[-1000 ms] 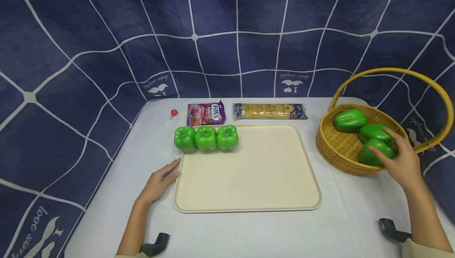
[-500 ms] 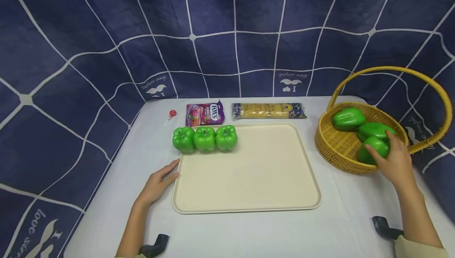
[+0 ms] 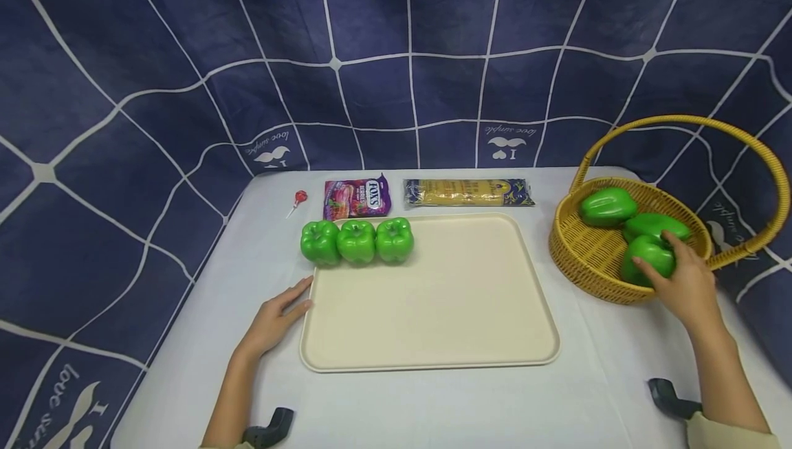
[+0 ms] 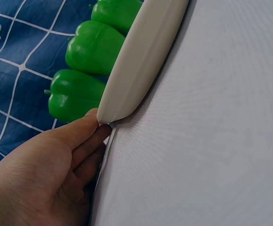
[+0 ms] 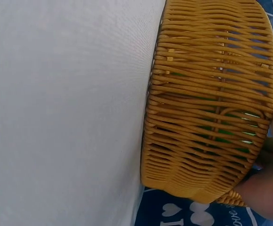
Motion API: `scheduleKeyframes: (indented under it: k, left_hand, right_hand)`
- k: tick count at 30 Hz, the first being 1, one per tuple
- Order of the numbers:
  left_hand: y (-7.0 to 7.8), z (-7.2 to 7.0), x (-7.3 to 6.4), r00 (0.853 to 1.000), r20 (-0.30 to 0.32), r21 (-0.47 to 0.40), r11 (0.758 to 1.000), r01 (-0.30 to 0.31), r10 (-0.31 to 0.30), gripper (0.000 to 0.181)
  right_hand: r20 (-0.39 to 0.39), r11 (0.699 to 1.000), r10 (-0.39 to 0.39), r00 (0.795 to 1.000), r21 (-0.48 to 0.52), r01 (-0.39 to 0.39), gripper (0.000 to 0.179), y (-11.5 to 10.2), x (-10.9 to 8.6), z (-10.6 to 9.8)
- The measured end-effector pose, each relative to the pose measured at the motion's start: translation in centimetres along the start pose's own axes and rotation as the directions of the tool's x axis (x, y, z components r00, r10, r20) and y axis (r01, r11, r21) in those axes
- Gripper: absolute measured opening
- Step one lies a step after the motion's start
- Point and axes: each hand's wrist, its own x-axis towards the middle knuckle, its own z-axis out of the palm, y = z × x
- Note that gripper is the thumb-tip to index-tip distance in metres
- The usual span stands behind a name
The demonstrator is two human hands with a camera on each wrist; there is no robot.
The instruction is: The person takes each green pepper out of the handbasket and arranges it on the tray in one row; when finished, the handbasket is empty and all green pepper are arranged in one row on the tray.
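Note:
In the head view, my right hand (image 3: 689, 287) reaches into a yellow wicker basket (image 3: 578, 277), thumb and fingers around the nearest green bell pepper (image 3: 646, 260). Two more green peppers (image 3: 608, 207) lie behind it in the basket. From the right wrist, the basket's woven side (image 5: 212, 103) hides most of that pepper. My left hand (image 3: 272, 322) lies at the left edge of a cream tray (image 3: 433, 311), fingers extended. The left wrist view has its fingertips right at the tray's corner (image 4: 122, 101). Three green bell peppers (image 3: 357, 241) stand in a row along the tray's back left.
Behind the tray lie a lollipop (image 3: 300, 197), a purple candy bag (image 3: 357, 197) and a long pack of noodles (image 3: 468, 192). The basket's tall handle (image 3: 776, 174) arches over its right side. A blue checked cloth (image 3: 396, 57) hangs behind the white table (image 3: 470, 408).
My right hand has moved a little left and closed in on the near pepper, which has shifted slightly left and turned within the basket. My left hand keeps its place at the tray.

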Motion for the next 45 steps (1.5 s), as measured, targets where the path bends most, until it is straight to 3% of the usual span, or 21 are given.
scheduleKeyframes:
  k: [7, 15, 21, 37, 45]
  left_hand:
    - [0.0, 0.0, 0.0, 1.0, 0.002, 0.002, 1.0, -0.001, 0.001, 0.05]
    - [-0.2, 0.1, 0.0, 1.0, 0.001, 0.008, 1.0, -0.005, 0.005, 0.05]
    - [-0.2, 0.1, 0.0, 1.0, 0.002, 0.012, 1.0, -0.007, 0.007, 0.05]
    - [0.0, 0.0, 0.1, 1.0, 0.009, 0.005, 1.0, 0.014, -0.014, 0.052]
    - [0.1, 0.0, 0.0, 1.0, 0.008, -0.001, 1.0, 0.017, -0.017, 0.052]
  right_hand:
    - [-0.022, 0.997, 0.042, 0.999, 0.058, -0.041, 0.065, -0.3, -0.2, -0.1]
    - [-0.032, 0.997, 0.036, 0.999, 0.076, -0.034, 0.059, -0.3, 0.0, -0.3]
    - [0.037, 0.997, 0.052, 0.998, 0.052, -0.054, 0.068, 0.0, 0.3, -0.5]
    - [0.205, 0.999, -0.009, 0.979, -0.046, 0.018, 0.084, 0.5, 1.0, -1.6]
    - [0.115, 1.0, -0.003, 0.993, 0.001, 0.003, 0.082, -0.5, 0.4, -1.3]
